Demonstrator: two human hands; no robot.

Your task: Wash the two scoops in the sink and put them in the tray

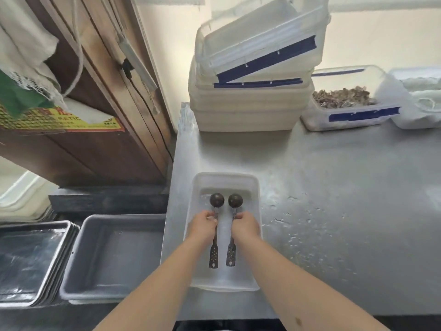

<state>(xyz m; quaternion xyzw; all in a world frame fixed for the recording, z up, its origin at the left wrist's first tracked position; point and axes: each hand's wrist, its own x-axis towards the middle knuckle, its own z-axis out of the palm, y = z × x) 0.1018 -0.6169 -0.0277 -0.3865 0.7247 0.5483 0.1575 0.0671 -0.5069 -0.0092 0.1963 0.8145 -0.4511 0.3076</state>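
Two dark metal scoops lie side by side in a white plastic tray [255, 187] on the steel counter. The left scoop [216, 199] has a round bowl at the far end and a perforated handle pointing toward me. The right scoop [235, 200] matches it. My left hand [203, 227] is closed around the left scoop's stem. My right hand [245, 227] is closed around the right scoop's stem. Both scoops rest low in the tray, bowls near its far wall.
The steel counter [334, 199] is wet to the right of the tray. Stacked white lidded containers [250, 91] stand at the back, with a container of brown bits [343, 97] beside them. A grey tub [112, 256] and stacked metal trays [31, 261] sit lower left.
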